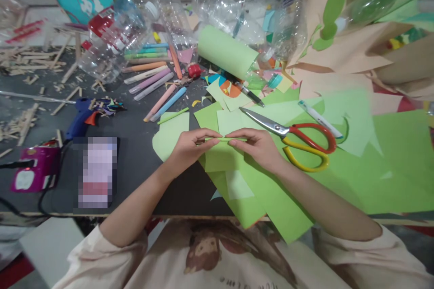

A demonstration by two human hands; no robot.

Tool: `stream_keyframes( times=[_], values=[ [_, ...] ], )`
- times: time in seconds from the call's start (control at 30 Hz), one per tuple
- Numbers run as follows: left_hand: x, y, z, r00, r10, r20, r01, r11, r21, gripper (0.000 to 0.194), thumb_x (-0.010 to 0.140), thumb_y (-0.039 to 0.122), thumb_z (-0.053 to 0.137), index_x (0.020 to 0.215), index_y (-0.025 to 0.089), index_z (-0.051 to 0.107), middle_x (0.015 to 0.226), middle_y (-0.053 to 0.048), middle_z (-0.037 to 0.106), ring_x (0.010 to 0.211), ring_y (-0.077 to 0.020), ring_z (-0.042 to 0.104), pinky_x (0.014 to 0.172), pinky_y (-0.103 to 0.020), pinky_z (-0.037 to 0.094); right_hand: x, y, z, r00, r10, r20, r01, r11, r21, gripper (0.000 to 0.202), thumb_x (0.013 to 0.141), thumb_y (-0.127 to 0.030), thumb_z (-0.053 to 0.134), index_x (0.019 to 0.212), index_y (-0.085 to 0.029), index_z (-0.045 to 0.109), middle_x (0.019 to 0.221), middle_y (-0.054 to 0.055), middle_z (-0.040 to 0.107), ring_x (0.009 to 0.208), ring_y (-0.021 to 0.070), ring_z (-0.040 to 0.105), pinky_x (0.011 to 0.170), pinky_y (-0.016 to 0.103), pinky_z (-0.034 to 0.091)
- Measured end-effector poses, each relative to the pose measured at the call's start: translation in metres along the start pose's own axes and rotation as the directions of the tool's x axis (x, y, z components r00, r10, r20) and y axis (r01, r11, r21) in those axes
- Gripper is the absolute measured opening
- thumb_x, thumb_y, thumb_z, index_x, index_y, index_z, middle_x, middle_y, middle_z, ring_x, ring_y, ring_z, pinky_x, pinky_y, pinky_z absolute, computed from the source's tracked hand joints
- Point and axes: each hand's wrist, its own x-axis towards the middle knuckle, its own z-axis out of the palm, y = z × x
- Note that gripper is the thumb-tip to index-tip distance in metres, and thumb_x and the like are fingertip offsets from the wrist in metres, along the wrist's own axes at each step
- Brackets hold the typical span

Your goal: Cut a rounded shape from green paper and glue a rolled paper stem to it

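A thin rolled strip of green paper (pixel 224 139) is pinched level between my two hands, above the green sheets. My left hand (pixel 190 146) closes its thumb and fingers on the left part of the roll. On the right part, my right hand (pixel 259 144) grips it the same way, fingertips close to the other hand's. Another thin green paper roll (pixel 172 116) lies on a pale green paper piece (pixel 171 133) beyond my left hand. Scissors with red and yellow handles (pixel 293 135) rest on the paper just right of my right hand.
Green paper sheets (pixel 389 158) cover the table's right side. Several markers (pixel 159 83), plastic bottles (pixel 132 27) and a green paper-wrapped bottle (pixel 228 52) stand or lie behind. At left are a blue glue gun (pixel 77 115), wooden sticks (pixel 30 61), a phone (pixel 98 171) and a purple power box (pixel 35 169).
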Motion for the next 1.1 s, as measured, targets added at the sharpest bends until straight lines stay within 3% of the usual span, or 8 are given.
stream_keyframes(
  times=[0.1, 0.43, 0.53, 0.7, 0.9, 1.1],
  values=[
    [0.000, 0.000, -0.001, 1.000, 0.002, 0.016, -0.002, 1.000, -0.001, 0.024, 0.077, 0.038, 0.068, 0.086, 0.018, 0.077, 0.073, -0.003, 0.072, 0.061, -0.0117, 0.056, 0.054, -0.021, 0.039, 0.001, 0.001, -0.001, 1.000, 0.004, -0.002, -0.004, 1.000, -0.023, 0.018, 0.074, -0.037, 0.075, 0.081, -0.021, 0.081, 0.068, 0.001, 0.071, 0.055, 0.0116, 0.050, 0.053, 0.027, 0.039],
    [-0.001, 0.002, 0.001, 0.999, 0.010, -0.036, -0.010, 1.000, 0.006, 0.025, 0.076, 0.041, 0.068, 0.079, 0.018, 0.078, 0.047, 0.004, 0.050, 0.046, -0.0075, 0.030, 0.045, -0.023, 0.023, 0.002, 0.002, -0.001, 0.999, 0.028, -0.035, -0.028, 1.000, 0.012, 0.023, 0.070, -0.044, 0.078, 0.076, -0.021, 0.080, 0.061, 0.001, 0.068, 0.052, 0.0109, 0.046, 0.048, 0.026, 0.035],
    [0.000, 0.001, 0.002, 0.997, 0.021, -0.074, -0.019, 1.000, 0.014, 0.028, 0.076, 0.043, 0.068, 0.081, 0.018, 0.078, 0.050, 0.002, 0.055, 0.046, -0.0079, 0.033, 0.045, -0.022, 0.026, 0.003, 0.003, -0.002, 0.996, 0.067, -0.059, -0.065, 0.998, 0.024, 0.026, 0.069, -0.044, 0.078, 0.076, -0.019, 0.079, 0.056, 0.000, 0.063, 0.048, 0.0098, 0.043, 0.045, 0.025, 0.032],
    [0.002, -0.002, 0.000, 0.993, 0.023, -0.118, -0.027, 0.999, -0.031, 0.036, 0.074, 0.050, 0.071, 0.085, 0.017, 0.078, 0.071, -0.004, 0.071, 0.059, -0.0123, 0.054, 0.054, -0.023, 0.039, 0.008, 0.001, -0.005, 0.995, 0.070, -0.075, -0.060, 0.991, 0.124, 0.026, 0.064, -0.044, 0.082, 0.074, -0.020, 0.078, 0.063, 0.001, 0.069, 0.055, 0.0117, 0.054, 0.051, 0.026, 0.042],
    [0.003, 0.000, -0.005, 0.995, 0.032, -0.092, -0.032, 0.999, 0.003, 0.029, 0.076, 0.041, 0.069, 0.089, 0.017, 0.080, 0.069, -0.003, 0.072, 0.056, -0.0107, 0.049, 0.053, -0.022, 0.038, 0.009, 0.003, -0.006, 0.996, 0.050, -0.077, -0.040, 0.991, 0.128, 0.029, 0.063, -0.048, 0.083, 0.074, -0.021, 0.077, 0.067, 0.002, 0.072, 0.060, 0.0141, 0.061, 0.057, 0.029, 0.049],
    [0.005, 0.003, -0.010, 0.998, 0.033, -0.053, -0.031, 0.999, 0.027, 0.026, 0.076, 0.037, 0.068, 0.090, 0.020, 0.082, 0.074, -0.003, 0.074, 0.060, -0.0121, 0.054, 0.057, -0.022, 0.042, 0.010, 0.008, -0.006, 0.995, 0.004, -0.101, 0.007, 0.994, 0.111, 0.031, 0.064, -0.051, 0.082, 0.073, -0.022, 0.077, 0.068, 0.003, 0.073, 0.059, 0.0143, 0.061, 0.056, 0.029, 0.048]
  ],
)
